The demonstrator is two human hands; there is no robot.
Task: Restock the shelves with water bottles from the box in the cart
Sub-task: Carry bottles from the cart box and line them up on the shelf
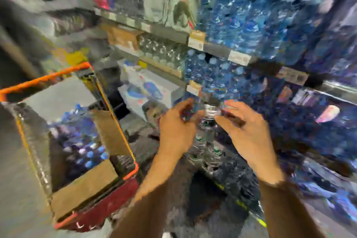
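Observation:
The frame is heavily blurred. My left hand (178, 127) and my right hand (249, 133) reach forward side by side toward a low shelf. Between them stand clear water bottles (207, 133) with pale caps; the fingers of both hands curl near the top of one bottle, but the blur hides whether they grip it. On the left stands the cart (131, 173) with an orange rim, and in it an open cardboard box (85, 185) holding several blue-capped bottles (85, 147).
Shelves ahead carry rows of blue water bottles (247, 23) with price tags (196, 39) on the shelf edges. Clear bottles (160, 50) and packaged goods (143, 91) sit further left. The cart stands close on my left.

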